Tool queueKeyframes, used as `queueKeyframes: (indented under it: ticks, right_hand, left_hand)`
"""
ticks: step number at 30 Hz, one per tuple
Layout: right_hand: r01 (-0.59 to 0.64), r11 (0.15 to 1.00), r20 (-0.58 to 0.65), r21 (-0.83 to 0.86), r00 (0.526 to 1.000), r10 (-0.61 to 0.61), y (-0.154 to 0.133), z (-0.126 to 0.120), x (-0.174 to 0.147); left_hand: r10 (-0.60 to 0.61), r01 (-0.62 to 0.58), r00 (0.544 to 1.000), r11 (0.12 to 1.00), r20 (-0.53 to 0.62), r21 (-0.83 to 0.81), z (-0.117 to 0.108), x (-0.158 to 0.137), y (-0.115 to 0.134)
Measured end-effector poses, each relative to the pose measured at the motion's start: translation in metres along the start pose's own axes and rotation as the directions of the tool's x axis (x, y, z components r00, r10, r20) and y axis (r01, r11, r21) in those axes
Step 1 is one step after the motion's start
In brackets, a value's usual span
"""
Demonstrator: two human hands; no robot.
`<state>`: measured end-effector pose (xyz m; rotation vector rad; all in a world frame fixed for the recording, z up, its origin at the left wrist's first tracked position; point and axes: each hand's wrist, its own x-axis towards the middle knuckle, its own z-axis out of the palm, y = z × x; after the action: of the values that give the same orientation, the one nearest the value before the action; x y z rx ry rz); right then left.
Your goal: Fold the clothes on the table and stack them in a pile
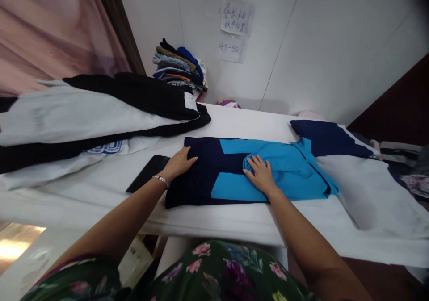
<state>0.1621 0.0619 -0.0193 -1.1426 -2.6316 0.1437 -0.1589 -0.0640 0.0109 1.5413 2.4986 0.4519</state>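
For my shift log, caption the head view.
Left hand and right hand rest on a navy and blue garment on white cloth.

upper paper (246, 26) on wall (308, 33): handwritten chinese, "长袖", "秋冬外套", first character unclear. lower paper (232, 55): "45-50". blue print (105, 147) on white garment (63, 169), partly covered, unreadable.

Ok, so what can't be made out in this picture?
In the head view:
Palms of the left hand and right hand: turned down over the turquoise-and-navy fabric garment.
That garment's underside: faces the white cloth-covered table.
Blue printing on the white garment: partly covered by black fabric.
Pink curtain: cut off by the left edge.
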Motion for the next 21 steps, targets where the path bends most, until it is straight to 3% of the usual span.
queueKeyframes:
  ticks: [6, 9, 12, 18, 21]
  right_hand:
    - [0.092, 0.996, -0.159, 0.01, 0.983, -0.089, -0.007, -0.011, -0.009]
    - [0.183, 0.983, -0.034, 0.024, 0.983, -0.182, -0.011, -0.013, -0.013]
    - [0.199, 0.979, 0.092, 0.038, 0.975, -0.202, -0.01, -0.011, -0.013]
    - [0.222, 0.972, -0.005, 0.082, 0.975, -0.222, -0.009, -0.02, -0.017]
    - [0.303, 0.94, -0.012, 0.157, 0.952, -0.304, -0.023, -0.032, -0.03]
  left_hand:
    - [-0.001, -0.004, 0.997, 0.998, -0.08, -0.055, 0.008, -0.022, 0.007]
    - [-0.011, -0.001, 0.99, 0.996, -0.139, -0.087, 0.004, -0.026, 0.011]
    - [0.016, -0.039, 0.981, 0.992, -0.191, -0.119, 0.0, -0.037, 0.011]
    - [0.177, -0.231, 0.942, 0.958, -0.284, -0.168, -0.004, -0.073, 0.002]
    - [0.265, -0.305, 0.939, 0.936, -0.219, -0.175, -0.007, -0.093, -0.008]
